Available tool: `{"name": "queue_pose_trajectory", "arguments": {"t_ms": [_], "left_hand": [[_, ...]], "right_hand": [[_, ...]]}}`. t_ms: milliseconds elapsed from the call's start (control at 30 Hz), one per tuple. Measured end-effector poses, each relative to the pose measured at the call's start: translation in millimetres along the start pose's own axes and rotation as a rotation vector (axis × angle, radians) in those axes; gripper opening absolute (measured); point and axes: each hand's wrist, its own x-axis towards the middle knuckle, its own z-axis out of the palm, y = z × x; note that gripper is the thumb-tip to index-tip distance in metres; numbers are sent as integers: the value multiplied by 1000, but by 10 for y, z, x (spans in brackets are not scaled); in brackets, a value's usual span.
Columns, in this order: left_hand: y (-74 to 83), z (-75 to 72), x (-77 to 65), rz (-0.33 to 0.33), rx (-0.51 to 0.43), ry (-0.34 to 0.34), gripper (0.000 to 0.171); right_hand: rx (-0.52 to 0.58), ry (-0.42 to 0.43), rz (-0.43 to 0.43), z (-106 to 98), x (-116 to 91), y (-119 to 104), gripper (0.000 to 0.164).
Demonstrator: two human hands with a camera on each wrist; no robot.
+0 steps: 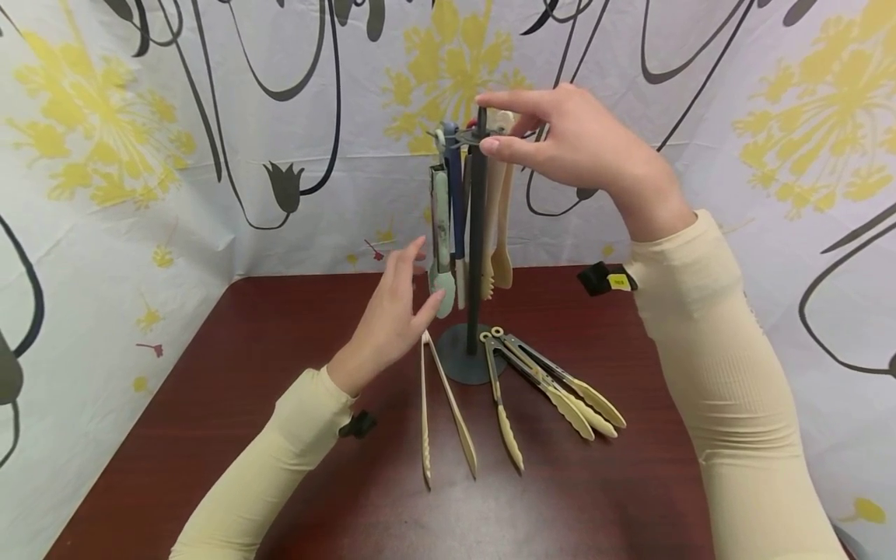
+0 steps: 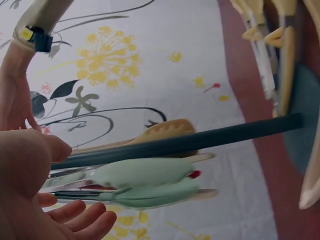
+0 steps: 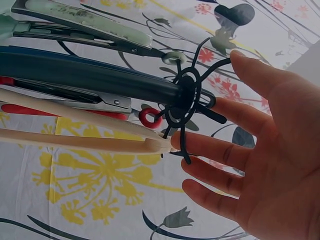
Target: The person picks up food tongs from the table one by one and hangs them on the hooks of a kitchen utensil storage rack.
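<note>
The left hand is relaxed, fingers loosely apart and gripping nothing, beside the mint-green tongs, which hang at the left of the black stand; whether it touches them cannot be told. The blue tongs hang next to these, and the beige tongs hang beyond the pole. The right hand is wide at the top of the stand, thumb and fingers spread among the hooks, closed round nothing; light fingertip contact appears likely. Handling is judged best done by steadying the stand low down, working the top gently and keeping fingers clear of hook ends, since the loaded hooks make it top-heavy and a hard push could tip it or unhook a loop. The surface is a dark red-brown table. On it, the pale tongs lie spread at the left of the round base; two pairs of yellow-tipped tongs lie at its right, close together. White cloth printed with grey stems and yellow flowers hangs behind and at both sides.
</note>
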Motion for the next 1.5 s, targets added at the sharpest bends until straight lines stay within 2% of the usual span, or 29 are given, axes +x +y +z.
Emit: {"name": "queue_pose_trajectory", "arguments": {"t_ms": [333, 633, 767, 967, 1333, 1500], "left_hand": [[-235, 293, -428, -28, 45, -142, 70], [-295, 456, -701, -87, 102, -281, 69], [-325, 506, -763, -101, 124, -311, 68], [-362, 540, -818, -99, 134, -319, 66], [-387, 542, -859, -91, 146, -320, 64], [-413, 553, -880, -102, 167, -352, 64]], "right_hand": [[-28, 2, -29, -4, -9, 29, 53], [-75, 17, -46, 21, -1, 26, 55], [-80, 23, -38, 34, 2, 13, 56], [-70, 36, -35, 61, -6, -1, 56], [-72, 61, -51, 74, -6, -13, 56], [-78, 59, -56, 75, -4, -24, 56]]}}
